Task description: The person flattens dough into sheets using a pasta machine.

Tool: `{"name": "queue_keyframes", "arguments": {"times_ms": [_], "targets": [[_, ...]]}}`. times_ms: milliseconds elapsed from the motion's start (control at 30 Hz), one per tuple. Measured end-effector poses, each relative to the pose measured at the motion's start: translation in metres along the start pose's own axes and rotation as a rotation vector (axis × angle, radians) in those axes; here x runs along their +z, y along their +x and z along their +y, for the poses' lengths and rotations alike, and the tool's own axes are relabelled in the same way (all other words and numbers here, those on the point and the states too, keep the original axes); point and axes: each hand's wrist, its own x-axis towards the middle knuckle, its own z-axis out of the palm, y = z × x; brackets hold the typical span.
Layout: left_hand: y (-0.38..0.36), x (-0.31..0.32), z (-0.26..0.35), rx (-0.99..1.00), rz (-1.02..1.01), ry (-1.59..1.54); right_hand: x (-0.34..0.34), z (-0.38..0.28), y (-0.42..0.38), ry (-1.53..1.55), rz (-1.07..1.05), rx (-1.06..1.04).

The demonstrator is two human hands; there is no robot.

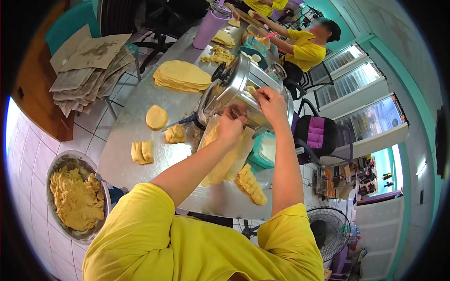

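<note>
A shiny metal dough roller machine (229, 89) stands on the table in front of me. My right hand (273, 107) is at its top opening, fingers pinched together beside a small piece of dough (249, 91). Lower down, against the machine's front, my left hand (233, 125) has its fingers curled in; what they hold, if anything, is hidden. Beneath my left forearm, a long dough sheet (216, 167) hangs from the machine's front onto the table. A folded dough strip (251, 184) lies right of it.
A stack of flat dough rounds (182, 76), a dough disc (156, 117) and dough lumps (142, 152) lie on the metal table (123, 133). A purple tumbler (206, 25) stands behind. Left below is a dough bowl (77, 199). A person in yellow (307, 49) works across the table.
</note>
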Motion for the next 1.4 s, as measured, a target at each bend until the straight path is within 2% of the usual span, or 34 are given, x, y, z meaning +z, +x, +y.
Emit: {"name": "queue_keyframes", "arguments": {"times_ms": [100, 167, 267, 333, 433, 500, 567, 700, 833, 967, 1067, 1133, 1167, 1200, 1267, 1333, 1400], "targets": [[0.005, -0.006, -0.004, 0.083, -0.026, -0.022, -0.003, -0.006, -0.003, -0.059, -0.004, -0.002], [0.01, -0.014, -0.007, 0.077, -0.051, 0.037, -0.001, -0.002, -0.005, -0.119, 0.069, -0.115], [0.012, -0.016, -0.008, 0.086, -0.05, 0.045, 0.002, -0.008, -0.011, 0.063, 0.172, -0.137], [0.008, -0.016, -0.002, 0.106, -0.028, 0.0, 0.0, -0.01, -0.009, -0.006, 0.13, -0.156], [0.007, -0.016, 0.006, 0.01, -0.026, -0.09, -0.002, -0.007, -0.004, -0.134, 0.076, -0.204], [0.009, -0.021, 0.006, -0.093, -0.166, -0.098, -0.001, -0.004, -0.003, -0.179, 0.059, -0.218], [0.009, -0.023, 0.005, -0.058, -0.175, -0.054, 0.001, -0.001, -0.003, -0.186, 0.079, -0.26], [0.007, -0.025, -0.001, 0.002, -0.19, 0.007, -0.002, 0.0, -0.006, -0.069, 0.079, -0.18], [-0.003, -0.031, 0.001, -0.093, -0.258, -0.039, 0.0, 0.006, -0.005, -0.087, 0.103, -0.206], [-0.013, -0.032, 0.004, -0.081, -0.23, -0.005, 0.005, 0.004, -0.005, -0.146, 0.156, -0.244], [-0.022, -0.03, 0.006, -0.075, -0.222, 0.021, 0.001, 0.004, -0.011, -0.074, 0.187, -0.165], [-0.031, -0.031, 0.014, -0.169, -0.212, 0.036, -0.004, 0.004, -0.019, 0.247, 0.363, -0.094], [-0.036, -0.032, 0.016, -0.179, -0.213, 0.046, 0.002, 0.004, -0.028, 0.522, 0.499, -0.088], [-0.041, -0.031, 0.021, -0.189, -0.242, 0.014, 0.006, -0.001, -0.04, 0.526, 0.502, -0.078], [-0.048, -0.035, 0.023, -0.207, -0.268, -0.002, 0.012, -0.014, -0.079, 0.304, 0.768, -0.167], [-0.053, -0.037, 0.022, -0.114, -0.344, -0.026, 0.043, 0.001, -0.111, 0.232, 0.756, -0.117], [-0.062, -0.036, 0.026, -0.171, -0.321, -0.022, 0.072, 0.002, -0.13, 0.818, 0.746, 0.239]]}}
